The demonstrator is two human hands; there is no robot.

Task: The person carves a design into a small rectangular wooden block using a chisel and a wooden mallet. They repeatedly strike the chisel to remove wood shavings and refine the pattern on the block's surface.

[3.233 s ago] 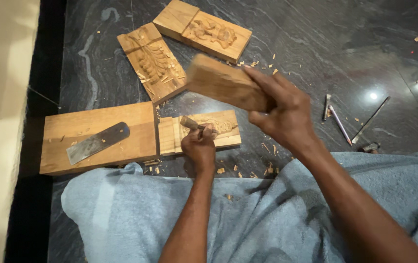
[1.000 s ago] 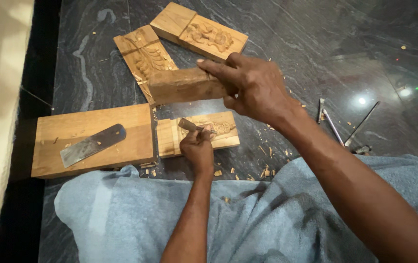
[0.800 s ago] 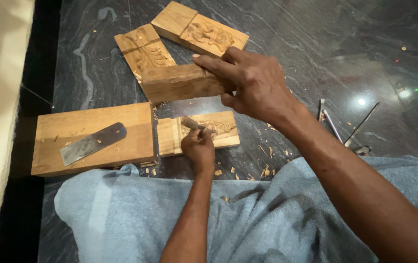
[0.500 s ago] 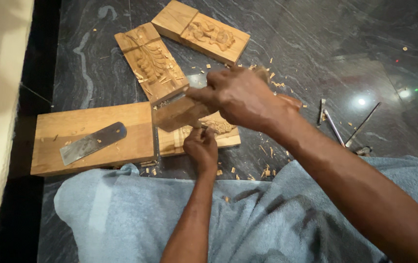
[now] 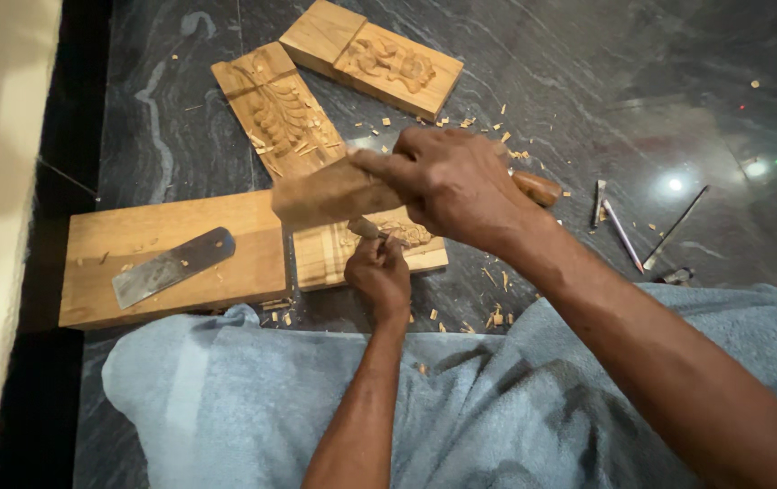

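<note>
Left hand [image 5: 379, 272] clenched round a chisel [image 5: 366, 226] on the small carved block [image 5: 375, 246], at 6 o'clock from the mallet. Right hand [image 5: 452, 186] wrapped tight on the wooden mallet [image 5: 329, 195], now lower than half a second ago, just above the chisel.

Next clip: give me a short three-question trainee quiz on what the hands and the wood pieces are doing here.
1. True or false: the right hand grips a wooden block raised above the left hand.
2. What lies on the plain plank? A) a flat metal blade B) a carved panel C) a hammer
3. Fill in: the left hand holds a chisel against the small carved ____.

Key: 1 true; 2 A, the flat metal blade; 3 panel.
</note>
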